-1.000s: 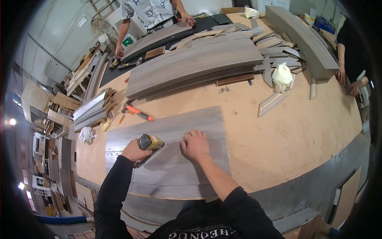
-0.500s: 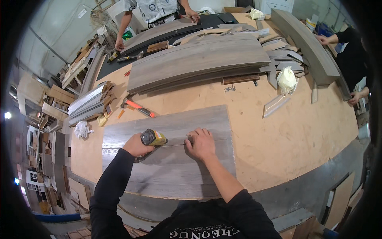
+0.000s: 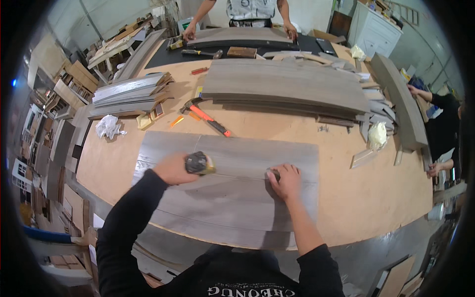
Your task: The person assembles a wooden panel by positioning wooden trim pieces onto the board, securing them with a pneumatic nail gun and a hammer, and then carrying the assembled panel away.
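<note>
Head: left hand (image 3: pixel 173 169) grips power tool (image 3: pixel 199 164); right hand (image 3: pixel 288 182) on panel (image 3: pixel 232 203), grip unclear.

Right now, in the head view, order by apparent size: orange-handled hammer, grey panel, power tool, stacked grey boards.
1. Grey panel
2. Stacked grey boards
3. Orange-handled hammer and power tool: unranked; the hammer looks longer, the tool bulkier but nearer.
</note>
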### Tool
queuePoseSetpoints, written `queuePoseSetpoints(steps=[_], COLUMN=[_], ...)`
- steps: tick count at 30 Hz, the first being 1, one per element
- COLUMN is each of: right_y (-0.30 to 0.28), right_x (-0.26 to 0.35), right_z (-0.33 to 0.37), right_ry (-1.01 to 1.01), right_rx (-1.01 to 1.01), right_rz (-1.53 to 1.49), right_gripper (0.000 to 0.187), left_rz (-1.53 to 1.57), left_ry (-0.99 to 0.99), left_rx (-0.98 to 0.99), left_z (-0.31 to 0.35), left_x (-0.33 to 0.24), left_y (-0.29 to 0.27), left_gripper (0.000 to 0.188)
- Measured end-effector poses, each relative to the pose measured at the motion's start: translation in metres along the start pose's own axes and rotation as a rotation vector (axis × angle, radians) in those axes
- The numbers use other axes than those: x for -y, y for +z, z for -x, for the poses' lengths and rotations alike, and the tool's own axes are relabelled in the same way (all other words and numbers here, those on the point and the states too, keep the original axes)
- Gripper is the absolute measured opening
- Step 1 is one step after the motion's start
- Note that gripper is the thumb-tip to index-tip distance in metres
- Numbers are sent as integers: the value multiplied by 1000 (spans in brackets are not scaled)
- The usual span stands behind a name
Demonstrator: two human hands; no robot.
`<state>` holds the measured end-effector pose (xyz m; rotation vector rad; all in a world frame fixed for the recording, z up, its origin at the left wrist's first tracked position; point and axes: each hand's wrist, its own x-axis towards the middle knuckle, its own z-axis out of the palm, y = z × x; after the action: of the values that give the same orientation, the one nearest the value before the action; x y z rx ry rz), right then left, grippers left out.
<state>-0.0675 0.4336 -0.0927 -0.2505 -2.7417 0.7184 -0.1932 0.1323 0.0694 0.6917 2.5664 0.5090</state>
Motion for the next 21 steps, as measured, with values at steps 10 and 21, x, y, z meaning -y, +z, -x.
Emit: queuePoseSetpoints(steps=[10,21], right_y=[90,90], right_x=[110,113], right_z=[-47,-45], right_ry=[-45,-19], right_rx=[190,37], right_rz=[-180,-204], right_gripper=[19,11], left_rz=[49,26], left_ry=[-240,-143], left_rx=[-2,75], left_z=[2,-14], left_x=[79,71], left_y=[-8,-17], left_gripper=[46,47])
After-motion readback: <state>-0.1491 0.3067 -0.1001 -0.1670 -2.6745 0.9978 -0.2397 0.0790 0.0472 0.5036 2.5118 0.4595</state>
